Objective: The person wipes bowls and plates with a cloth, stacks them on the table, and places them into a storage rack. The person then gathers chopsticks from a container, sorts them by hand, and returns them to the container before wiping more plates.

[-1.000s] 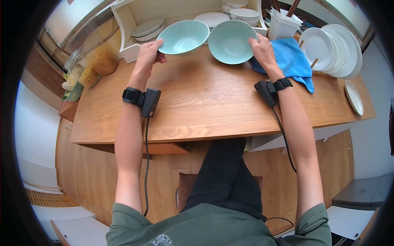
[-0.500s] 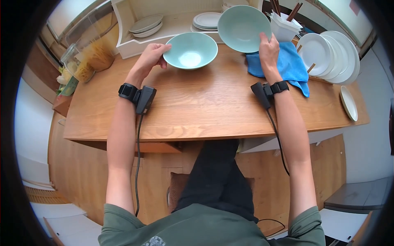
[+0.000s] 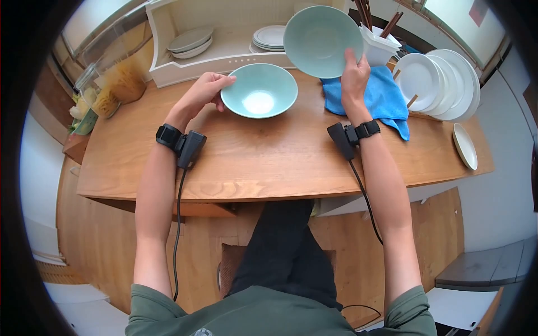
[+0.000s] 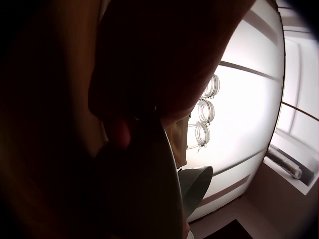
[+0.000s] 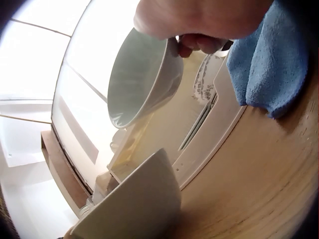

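Note:
In the head view a pale green bowl is low over the wooden table, its left rim pinched by my left hand. My right hand grips the right rim of a second pale green bowl, raised higher and tilted with its inside facing me. The right wrist view shows this bowl with fingers curled under its rim, and the other bowl below and apart. The left wrist view is dark; a bowl lies against the left hand.
A white shelf with stacked plates stands at the back. To the right are a blue cloth, a white chopstick holder, racked white plates and a small oval dish. Jars stand at the left.
The left hand's bowl has moved down toward the table's middle and away from the other. The right hand's bowl has been raised and tilted up. Both hands keep their hold.

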Demonstrator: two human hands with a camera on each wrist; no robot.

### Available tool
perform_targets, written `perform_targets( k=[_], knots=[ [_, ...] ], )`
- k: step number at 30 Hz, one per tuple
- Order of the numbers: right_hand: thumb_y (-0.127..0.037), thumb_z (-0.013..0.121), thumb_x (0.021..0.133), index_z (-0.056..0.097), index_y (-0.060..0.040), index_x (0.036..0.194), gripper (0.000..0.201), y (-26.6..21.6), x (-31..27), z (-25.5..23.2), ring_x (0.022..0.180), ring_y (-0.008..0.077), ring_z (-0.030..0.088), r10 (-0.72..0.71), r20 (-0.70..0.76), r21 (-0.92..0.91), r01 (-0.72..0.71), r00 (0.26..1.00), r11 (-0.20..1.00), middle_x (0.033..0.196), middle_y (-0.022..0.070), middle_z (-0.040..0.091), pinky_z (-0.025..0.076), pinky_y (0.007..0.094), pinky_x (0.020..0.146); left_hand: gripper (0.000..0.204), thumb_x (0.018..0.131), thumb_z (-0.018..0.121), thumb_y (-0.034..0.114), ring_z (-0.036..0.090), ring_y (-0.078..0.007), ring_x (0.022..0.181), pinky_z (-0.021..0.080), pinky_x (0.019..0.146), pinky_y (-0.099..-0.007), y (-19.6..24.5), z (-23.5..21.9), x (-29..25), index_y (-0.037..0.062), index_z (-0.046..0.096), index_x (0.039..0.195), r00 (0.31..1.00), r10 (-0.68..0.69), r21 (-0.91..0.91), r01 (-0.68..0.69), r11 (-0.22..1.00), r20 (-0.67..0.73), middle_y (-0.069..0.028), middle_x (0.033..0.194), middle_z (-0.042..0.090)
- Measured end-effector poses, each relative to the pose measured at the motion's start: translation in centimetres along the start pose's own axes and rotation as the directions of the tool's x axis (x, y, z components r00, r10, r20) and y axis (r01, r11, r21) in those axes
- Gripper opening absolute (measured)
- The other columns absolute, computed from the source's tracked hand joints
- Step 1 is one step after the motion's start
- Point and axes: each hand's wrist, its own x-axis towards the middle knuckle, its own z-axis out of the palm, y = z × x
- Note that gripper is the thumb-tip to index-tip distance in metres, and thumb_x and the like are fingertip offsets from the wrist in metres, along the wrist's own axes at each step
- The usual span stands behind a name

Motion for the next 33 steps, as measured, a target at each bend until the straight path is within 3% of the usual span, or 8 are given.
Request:
perform_targets(
  k=[7,14,17,21,23,27,29,33],
  knots=[
    [-0.019,0.052,0.090,0.063,-0.0027,0.091,0.019,-2.4,-1.2,0.7,0.040,0.0040,0.039,0.323,0.307,0.311,-0.416,0.895,0.855,0.059,-0.0030,0.051,0.026,0.0224,0.035,0.044,0.092,0.053,0.044,0.055,-0.0077,0.046,0.046,0.044,-0.0188,0.5,0.9,-0.4,0.0031,0.061,0.080,0.996,-0.094,0.041,0.094,0.995,0.000,-0.0006,0.061,0.058],
    [-0.018,0.052,0.090,0.063,-0.0001,0.093,0.022,-3.3,-2.5,1.2,0.050,0.0052,0.046,0.327,0.500,0.205,-0.476,0.802,0.855,0.065,-0.0015,0.055,0.033,0.0223,0.043,0.048,0.096,0.046,0.046,0.057,-0.0102,0.045,0.048,0.045,-0.0202,0.9,1.4,-0.5,0.0034,0.059,0.077,0.993,-0.115,0.048,0.114,0.992,0.018,-0.0026,0.061,0.059],
    [-0.018,0.053,0.090,0.064,0.0042,0.098,0.026,-3.3,-2.9,1.7,0.073,0.0076,0.054,0.336,0.509,0.109,-0.447,0.792,0.888,0.082,0.0032,0.064,0.042,0.0230,0.066,0.047,0.097,0.043,0.044,0.060,-0.0113,0.047,0.048,0.045,-0.0207,1.2,1.3,-0.7,0.0045,0.057,0.076,0.989,-0.136,0.018,0.135,0.991,0.058,-0.0032,0.061,0.059],
    [-0.018,0.053,0.090,0.065,0.0040,0.097,0.026,-3.2,-3.3,1.9,0.072,0.0071,0.054,0.320,0.526,0.122,-0.443,0.788,0.888,0.082,0.0034,0.064,0.042,0.0229,0.064,0.045,0.098,0.042,0.042,0.061,-0.0118,0.048,0.049,0.045,-0.0206,0.9,1.3,-0.6,0.0049,0.056,0.078,0.991,-0.127,0.022,0.126,0.992,0.047,-0.0034,0.061,0.059],
    [-0.023,0.055,0.089,0.064,-0.0049,0.092,0.021,-3.1,-3.3,2.1,0.044,0.0020,0.037,0.296,0.537,0.122,-0.419,0.790,0.900,0.060,-0.0050,0.050,0.024,0.0204,0.038,0.046,0.098,0.040,0.044,0.061,-0.0121,0.047,0.050,0.045,-0.0207,0.7,1.2,-0.4,0.0048,0.055,0.081,0.990,-0.134,0.047,0.132,0.990,0.044,-0.0034,0.061,0.059],
    [-0.023,0.055,0.089,0.064,-0.0050,0.092,0.020,-3.0,-3.4,2.0,0.045,0.0018,0.037,0.301,0.529,0.079,-0.400,0.793,0.913,0.061,-0.0055,0.050,0.024,0.0202,0.038,0.047,0.098,0.038,0.047,0.061,-0.0126,0.047,0.050,0.045,-0.0209,1.1,1.5,-0.7,0.0040,0.054,0.087,0.978,-0.205,0.081,0.201,0.976,0.044,-0.0045,0.061,0.059],
    [-0.016,0.055,0.088,0.066,0.0052,0.098,0.026,-2.8,-3.5,1.9,0.074,0.0088,0.055,0.306,0.522,0.061,-0.392,0.797,0.918,0.082,0.0045,0.066,0.044,0.0246,0.067,0.050,0.097,0.037,0.051,0.061,-0.0132,0.048,0.049,0.043,-0.0215,2.1,1.7,-1.3,0.0035,0.052,0.094,0.965,-0.235,0.096,0.224,0.970,0.121,-0.0058,0.063,0.060],
    [-0.017,0.055,0.088,0.065,0.0055,0.098,0.026,-2.0,-3.3,2.4,0.073,0.0091,0.054,0.185,0.473,0.104,-0.263,0.861,0.959,0.080,0.0060,0.066,0.044,0.0252,0.066,0.039,0.095,0.042,0.036,0.063,-0.0155,0.051,0.051,0.044,-0.0230,2.4,1.7,-1.4,-0.0006,0.050,0.104,0.933,-0.305,0.102,0.290,0.952,0.193,-0.0095,0.066,0.061]
  ],
)
